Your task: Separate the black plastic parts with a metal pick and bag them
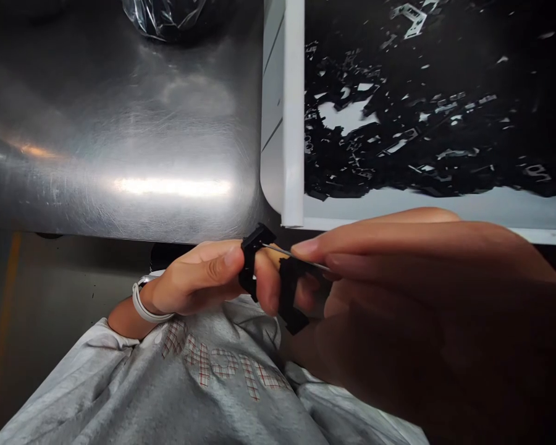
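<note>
My left hand [199, 278] pinches a black moulded plastic part [249, 262] between thumb and fingers, just in front of my chest. A second black section [290, 296] shows past the fingers, and I cannot tell whether it belongs to the same part. My right hand [421, 296] is large and close to the camera. Its fingers hold a thin metal pick or blade [296, 252], whose shaft reaches across to the black plastic. The tool's tip is hidden among the fingers and the plastic.
A white-walled tray [293, 111] holding a heap of small black plastic pieces [426, 142] stands ahead on the right. A brushed steel table [120, 123] lies ahead on the left, with a clear bag of dark contents [176, 18] at its far edge. A white band [148, 307] circles my left wrist.
</note>
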Tool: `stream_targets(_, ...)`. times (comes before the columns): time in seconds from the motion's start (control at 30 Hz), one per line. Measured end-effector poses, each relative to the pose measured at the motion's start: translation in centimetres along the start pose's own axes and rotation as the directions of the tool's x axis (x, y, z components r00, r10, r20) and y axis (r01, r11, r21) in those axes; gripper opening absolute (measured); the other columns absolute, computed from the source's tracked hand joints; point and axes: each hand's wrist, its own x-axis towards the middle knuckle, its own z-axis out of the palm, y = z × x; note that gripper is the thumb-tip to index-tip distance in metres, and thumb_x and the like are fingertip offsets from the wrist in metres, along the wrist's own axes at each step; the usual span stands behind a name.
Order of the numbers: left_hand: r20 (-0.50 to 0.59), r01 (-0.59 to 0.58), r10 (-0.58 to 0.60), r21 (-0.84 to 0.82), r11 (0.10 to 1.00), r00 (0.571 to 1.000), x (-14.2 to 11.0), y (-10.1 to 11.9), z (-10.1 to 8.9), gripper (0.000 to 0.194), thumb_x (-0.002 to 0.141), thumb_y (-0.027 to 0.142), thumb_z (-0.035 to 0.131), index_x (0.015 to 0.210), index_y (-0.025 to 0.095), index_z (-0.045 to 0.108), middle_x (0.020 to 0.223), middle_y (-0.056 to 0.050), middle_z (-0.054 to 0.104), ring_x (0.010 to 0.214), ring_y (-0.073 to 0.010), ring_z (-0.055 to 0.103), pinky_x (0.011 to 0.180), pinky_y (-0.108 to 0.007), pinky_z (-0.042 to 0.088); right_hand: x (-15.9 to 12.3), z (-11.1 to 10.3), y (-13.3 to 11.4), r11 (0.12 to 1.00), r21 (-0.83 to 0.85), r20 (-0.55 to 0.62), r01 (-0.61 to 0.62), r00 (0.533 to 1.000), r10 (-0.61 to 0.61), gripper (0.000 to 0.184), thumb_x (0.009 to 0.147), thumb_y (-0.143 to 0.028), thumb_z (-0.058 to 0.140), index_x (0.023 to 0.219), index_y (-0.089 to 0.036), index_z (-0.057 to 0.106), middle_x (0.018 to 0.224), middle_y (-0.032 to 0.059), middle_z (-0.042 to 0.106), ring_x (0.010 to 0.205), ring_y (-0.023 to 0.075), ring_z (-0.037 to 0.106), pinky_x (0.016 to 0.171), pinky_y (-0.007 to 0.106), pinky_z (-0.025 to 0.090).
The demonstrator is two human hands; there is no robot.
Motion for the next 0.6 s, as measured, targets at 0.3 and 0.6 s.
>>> stream_targets(0.3,0.017,-0.056,0.055,0.054,0.997,0.998,0.1,0.1,0.0,0.058,0.104,0.053,0.045,0.056,0.020,0.042,0.063,-0.003,0.043,0.076,-0.0201,0.061,0.082,-0.037,0.050,-0.3,-2.7,1.5,0.996,-0.077,0.214,0.052,0.976,-0.034,0.064,0.085,-0.010,0.080,0.134,-0.050,0.070,0.093,-0.0052,0.079,0.064,0.0163,0.076,0.047,0.029,0.067)
stream_targets(0.6,0.027,-0.056,0.053,0.134,0.989,0.998,-0.2,0.3,-0.3,0.056,0.107,0.052,0.041,0.061,0.020,0.046,0.071,-0.005,0.056,0.082,-0.0197,0.063,0.084,-0.038,0.048,-0.1,-0.5,0.1,0.986,-0.155,0.032,0.059,0.998,-0.054,0.047,0.081,-0.012,0.081,0.119,-0.038,0.075,0.100,-0.0067,0.081,0.063,0.0166,0.074,0.047,0.034,0.063)
